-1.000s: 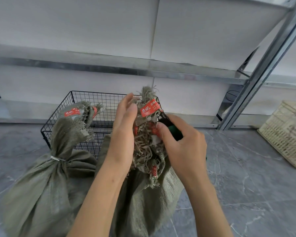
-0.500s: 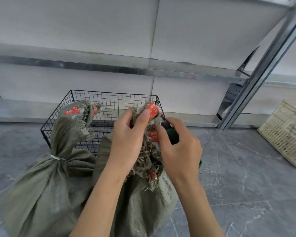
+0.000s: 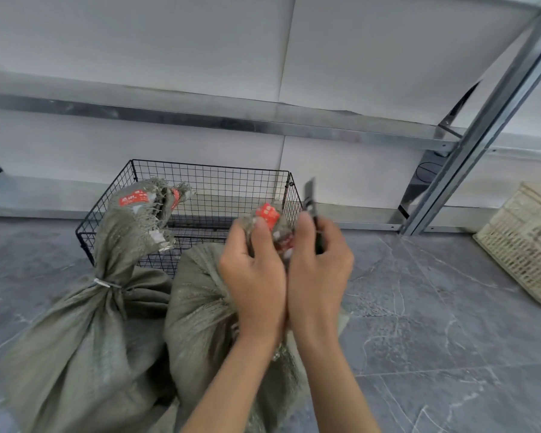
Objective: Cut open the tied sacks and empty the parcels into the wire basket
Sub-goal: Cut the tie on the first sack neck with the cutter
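Reference landmark: the black wire-mesh basket, which stands on the grey stone-patterned floor against the white wall.

1. At the basket's front-left corner stands a full grey-green woven sack. A white tie cinches its neck. Above the tie, the frayed mouth carries a red label and overlaps the basket's left side in the head view.

2. Directly in front of the basket's front wall sits a second grey-green woven sack, just beside the first. Its bunched neck is raised before the basket's front-right corner. The hands cover most of the neck, so its fastening cannot be told.

3. The left hand grips this bunched neck — fingers curled round the fabric, thumb laid against the top near a red tag.

4. The right hand lies against the left, the heels of both touching. Its fingers are curled round the dark handle of a utility knife. The blade points upward, clear of the fabric, in front of the basket's right wall.

5. Well to the right of the basket rises a galvanised steel shelf upright, tilted in the wide-angle view.

6. Farther right of the basket — at the frame edge — a pale woven crate rests on the floor.
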### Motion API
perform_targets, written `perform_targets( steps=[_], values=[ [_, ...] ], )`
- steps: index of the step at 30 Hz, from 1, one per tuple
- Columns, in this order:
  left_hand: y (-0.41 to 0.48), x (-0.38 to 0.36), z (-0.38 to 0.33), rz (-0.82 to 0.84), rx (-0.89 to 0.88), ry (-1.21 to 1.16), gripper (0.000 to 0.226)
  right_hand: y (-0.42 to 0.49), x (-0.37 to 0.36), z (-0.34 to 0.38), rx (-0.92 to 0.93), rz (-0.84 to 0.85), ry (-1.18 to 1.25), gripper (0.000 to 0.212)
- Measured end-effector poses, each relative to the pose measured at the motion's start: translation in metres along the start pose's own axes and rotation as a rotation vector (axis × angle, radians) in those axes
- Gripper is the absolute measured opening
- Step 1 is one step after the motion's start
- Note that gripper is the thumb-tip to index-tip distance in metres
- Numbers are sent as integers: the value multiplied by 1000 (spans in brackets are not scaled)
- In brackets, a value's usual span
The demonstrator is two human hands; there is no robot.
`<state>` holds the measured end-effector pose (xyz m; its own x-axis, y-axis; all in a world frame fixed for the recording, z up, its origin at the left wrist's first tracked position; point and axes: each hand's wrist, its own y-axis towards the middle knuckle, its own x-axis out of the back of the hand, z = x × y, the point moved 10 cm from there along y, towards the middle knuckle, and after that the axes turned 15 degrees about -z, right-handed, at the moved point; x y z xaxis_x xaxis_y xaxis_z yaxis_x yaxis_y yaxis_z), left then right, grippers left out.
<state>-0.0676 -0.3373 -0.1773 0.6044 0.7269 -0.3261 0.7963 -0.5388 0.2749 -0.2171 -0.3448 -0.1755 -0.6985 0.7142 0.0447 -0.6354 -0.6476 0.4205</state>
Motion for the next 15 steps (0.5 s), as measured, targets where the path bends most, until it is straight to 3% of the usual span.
perform_targets(
  steps=[9, 15],
  values=[
    [-3, -2, 17, 6, 86, 21, 33, 1, -6, -14, -65, 128, -40, 25],
    [11, -9, 23, 128, 177, 53, 23, 5, -19, -36, -305, 429, -7, 26]
  ],
)
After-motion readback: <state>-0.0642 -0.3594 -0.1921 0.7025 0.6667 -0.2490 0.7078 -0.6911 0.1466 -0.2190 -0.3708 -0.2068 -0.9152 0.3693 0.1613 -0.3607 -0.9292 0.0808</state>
